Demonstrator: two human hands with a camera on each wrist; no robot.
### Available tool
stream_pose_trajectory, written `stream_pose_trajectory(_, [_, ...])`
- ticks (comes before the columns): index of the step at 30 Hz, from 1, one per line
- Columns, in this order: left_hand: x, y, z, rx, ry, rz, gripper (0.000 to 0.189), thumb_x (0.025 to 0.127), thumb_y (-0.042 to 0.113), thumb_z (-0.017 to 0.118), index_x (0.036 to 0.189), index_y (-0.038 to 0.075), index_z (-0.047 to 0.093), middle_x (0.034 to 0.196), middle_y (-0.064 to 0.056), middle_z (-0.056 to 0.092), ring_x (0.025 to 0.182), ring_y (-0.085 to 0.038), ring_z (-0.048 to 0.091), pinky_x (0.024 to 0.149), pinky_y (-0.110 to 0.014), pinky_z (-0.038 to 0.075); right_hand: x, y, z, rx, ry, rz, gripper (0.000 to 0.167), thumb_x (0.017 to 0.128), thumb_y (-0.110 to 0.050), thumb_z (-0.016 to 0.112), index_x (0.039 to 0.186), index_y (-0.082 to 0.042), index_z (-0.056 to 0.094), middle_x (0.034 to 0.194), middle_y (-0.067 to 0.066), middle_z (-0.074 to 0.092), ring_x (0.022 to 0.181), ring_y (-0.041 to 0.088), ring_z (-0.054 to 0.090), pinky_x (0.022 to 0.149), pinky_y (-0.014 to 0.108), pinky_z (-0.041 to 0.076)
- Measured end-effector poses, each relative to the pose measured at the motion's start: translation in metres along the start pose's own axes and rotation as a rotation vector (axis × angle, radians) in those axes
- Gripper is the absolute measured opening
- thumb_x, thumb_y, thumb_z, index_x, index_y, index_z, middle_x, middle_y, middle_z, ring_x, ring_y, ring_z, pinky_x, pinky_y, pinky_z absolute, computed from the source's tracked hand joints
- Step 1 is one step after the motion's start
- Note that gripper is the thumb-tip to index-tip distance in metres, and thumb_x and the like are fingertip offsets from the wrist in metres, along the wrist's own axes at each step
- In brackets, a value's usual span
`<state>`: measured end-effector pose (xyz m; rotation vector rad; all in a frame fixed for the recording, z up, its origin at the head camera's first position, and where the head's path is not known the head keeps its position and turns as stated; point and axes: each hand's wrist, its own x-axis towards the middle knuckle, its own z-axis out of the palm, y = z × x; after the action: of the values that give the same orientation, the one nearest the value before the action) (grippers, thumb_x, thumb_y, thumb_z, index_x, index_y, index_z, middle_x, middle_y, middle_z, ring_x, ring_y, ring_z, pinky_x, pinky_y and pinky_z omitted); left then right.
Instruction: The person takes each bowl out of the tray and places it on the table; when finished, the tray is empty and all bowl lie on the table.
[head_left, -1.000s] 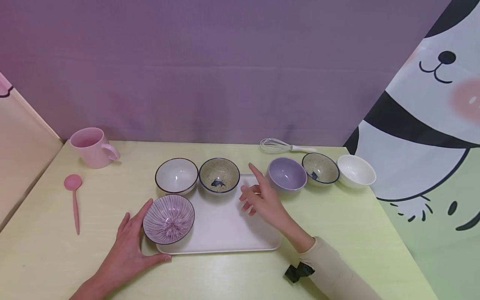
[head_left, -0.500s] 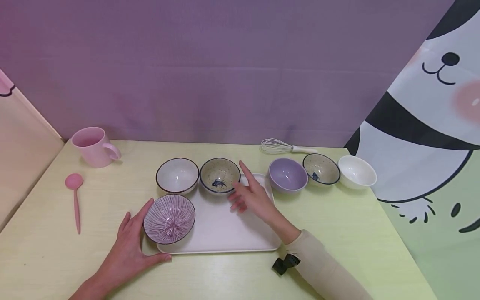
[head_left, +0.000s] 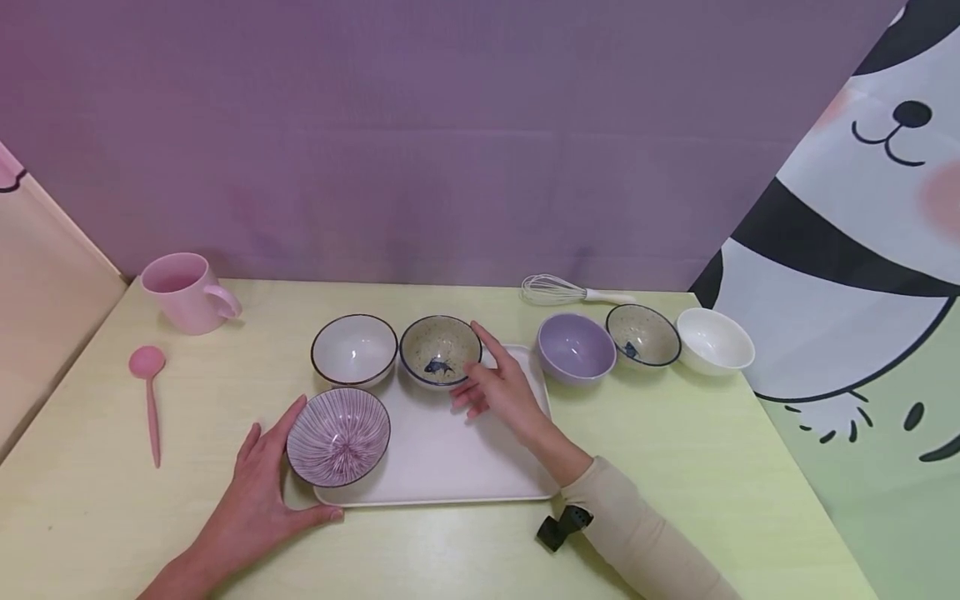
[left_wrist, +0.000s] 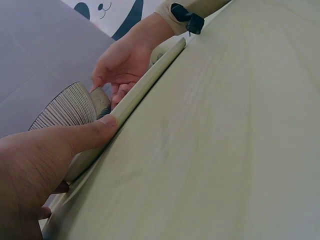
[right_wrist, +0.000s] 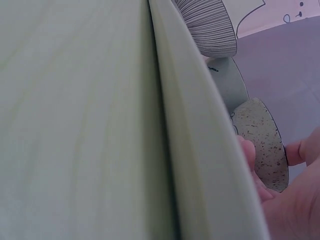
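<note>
My left hand [head_left: 255,492] lies at the near left corner of the white tray [head_left: 465,467], its thumb on the front rim and its fingers spread along the left side. Beside those fingers, a purple-striped bowl [head_left: 339,437] stands on the tray. At the back of the tray is a speckled bowl [head_left: 440,346] with a blue fish painted inside. My right hand [head_left: 510,396] is at its right side, index finger extended along the rim and thumb tip overlapping the front rim. In the right wrist view, fingertips [right_wrist: 295,152] reach the speckled bowl's edge.
A dark-rimmed white bowl [head_left: 355,350] stands left of the speckled one. To the right are a purple bowl [head_left: 576,348], a second speckled bowl [head_left: 642,336] and a white bowl [head_left: 715,342]. A whisk [head_left: 573,292] lies behind; a pink mug [head_left: 187,293] and pink spoon [head_left: 147,375] are left.
My right hand has moved left, from over the tray's right part up to the speckled bowl's side. My left hand and the bowls have stayed in place.
</note>
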<state>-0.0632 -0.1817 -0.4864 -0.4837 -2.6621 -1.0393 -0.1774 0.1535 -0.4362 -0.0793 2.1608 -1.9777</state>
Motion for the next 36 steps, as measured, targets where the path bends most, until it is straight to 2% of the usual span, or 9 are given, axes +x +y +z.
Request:
stream_pose_trajectory(12, [0.000, 0.001, -0.001, -0.001, -0.001, -0.009, 0.152, 0.059, 0.040, 0.111, 0.178, 0.016, 0.020, 0.165, -0.027, 0.049, 0.149, -0.050, 0.048, 0.139, -0.029, -0.002, -0.007, 0.000, -0.004, 0.022, 0.054, -0.020, 0.076, 0.101, 0.000, 0.051, 0.174, -0.019, 0.039, 0.088, 0.032, 0.078, 0.064, 0.017, 0.077, 0.052, 0.026, 0.061])
stream_pose_trajectory(16, [0.000, 0.000, 0.000, 0.006, 0.003, -0.005, 0.152, 0.059, 0.042, 0.111, 0.178, 0.016, 0.020, 0.165, -0.027, 0.049, 0.148, -0.050, 0.049, 0.139, -0.028, -0.001, -0.012, -0.004, -0.007, 0.021, 0.068, -0.050, 0.077, 0.098, 0.003, 0.050, 0.173, -0.017, 0.042, 0.086, 0.032, 0.078, 0.062, 0.016, 0.077, 0.051, 0.026, 0.061])
stream_pose_trajectory(24, [0.000, 0.000, 0.000, 0.005, 0.005, -0.005, 0.152, 0.059, 0.042, 0.111, 0.178, 0.017, 0.020, 0.166, -0.027, 0.049, 0.148, -0.050, 0.049, 0.138, -0.027, -0.001, -0.023, -0.011, -0.016, 0.021, 0.076, -0.097, 0.075, 0.099, 0.002, 0.050, 0.172, -0.017, 0.044, 0.082, 0.029, 0.078, 0.061, 0.015, 0.076, 0.051, 0.025, 0.061])
stream_pose_trajectory(36, [0.000, -0.001, 0.001, 0.001, 0.008, 0.007, 0.152, 0.059, 0.042, 0.111, 0.178, 0.017, 0.020, 0.166, -0.026, 0.049, 0.148, -0.049, 0.049, 0.139, -0.029, -0.001, -0.047, -0.023, -0.029, 0.038, 0.077, -0.121, 0.071, 0.103, 0.002, 0.049, 0.171, -0.017, 0.045, 0.076, 0.026, 0.077, 0.060, 0.015, 0.075, 0.050, 0.023, 0.059])
